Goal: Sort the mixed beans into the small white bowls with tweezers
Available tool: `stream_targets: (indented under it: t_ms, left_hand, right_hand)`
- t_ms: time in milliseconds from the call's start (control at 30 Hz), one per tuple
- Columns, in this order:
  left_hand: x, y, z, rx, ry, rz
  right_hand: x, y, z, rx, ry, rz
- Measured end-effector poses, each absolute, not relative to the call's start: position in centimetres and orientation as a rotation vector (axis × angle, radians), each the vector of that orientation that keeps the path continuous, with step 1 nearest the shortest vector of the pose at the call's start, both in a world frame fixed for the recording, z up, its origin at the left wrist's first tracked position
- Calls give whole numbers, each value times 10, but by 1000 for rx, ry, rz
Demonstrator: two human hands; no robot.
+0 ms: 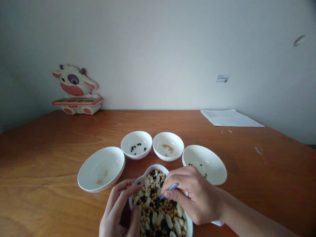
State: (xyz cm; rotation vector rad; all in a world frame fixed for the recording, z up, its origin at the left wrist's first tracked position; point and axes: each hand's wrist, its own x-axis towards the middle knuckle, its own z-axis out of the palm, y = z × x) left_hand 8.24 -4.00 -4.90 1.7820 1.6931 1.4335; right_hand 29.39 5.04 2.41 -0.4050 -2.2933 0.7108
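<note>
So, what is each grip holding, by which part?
Right grip: a blue tool, pinched partway along. Left grip: at the left rim of the dish; whether holding cannot be told.

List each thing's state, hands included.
Left hand, open, at tray
Right hand, gripping tool
Tool, held, tilted
Tray, full of mixed beans, peanuts
Left bowl, few pale bits
Second bowl, few black beans
Third bowl, few tan pieces
Right bowl, few small beans
Toy, upright
Paper, lying flat

Left hand [114,205] at dish [189,226], right hand [195,194] holding tool [173,186]
</note>
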Motion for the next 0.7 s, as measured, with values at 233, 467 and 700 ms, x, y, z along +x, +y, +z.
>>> stream_targets:
  t_ms: [233, 467, 700]
  left_hand:
    - [84, -38, -50, 1728, 1671, 1461]
    - [83, -38, -47, 1793, 1686, 1438]
    - [82, -40, -51, 1787, 1700, 1411]
  right_hand:
    - [293, 51, 24, -399, -2301, 710]
    - [294, 50, 24, -369, -2289, 717]
    - [294, 51, 24, -378, -2300, 739]
